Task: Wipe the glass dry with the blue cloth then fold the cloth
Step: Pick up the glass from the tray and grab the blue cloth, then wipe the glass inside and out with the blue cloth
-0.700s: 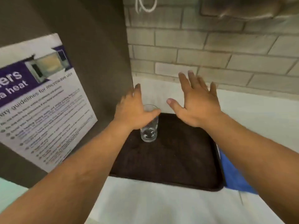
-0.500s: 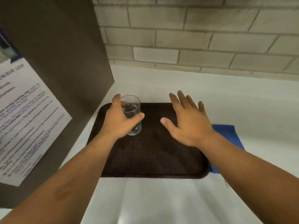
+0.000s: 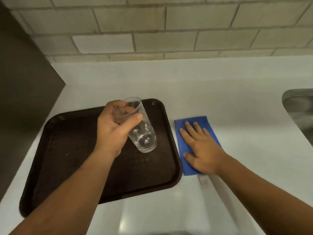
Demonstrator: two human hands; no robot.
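Observation:
A clear drinking glass (image 3: 144, 134) with droplets inside is tilted above the dark brown tray (image 3: 71, 150), its rim pointing up and away from me. My left hand (image 3: 115, 128) is wrapped around its upper part. The blue cloth (image 3: 194, 122) lies folded flat on the white counter just right of the tray. My right hand (image 3: 201, 146) rests palm down on the cloth with fingers spread, covering its near half.
The white counter (image 3: 220, 89) runs back to a brick wall (image 3: 169, 28). A dark panel (image 3: 22, 82) stands at the left beside the tray. A steel sink (image 3: 299, 109) edge shows at the far right.
My left hand has closed on the glass and lifted and tilted it off the tray. My right hand has moved right and down onto the blue cloth. The view has shifted downward.

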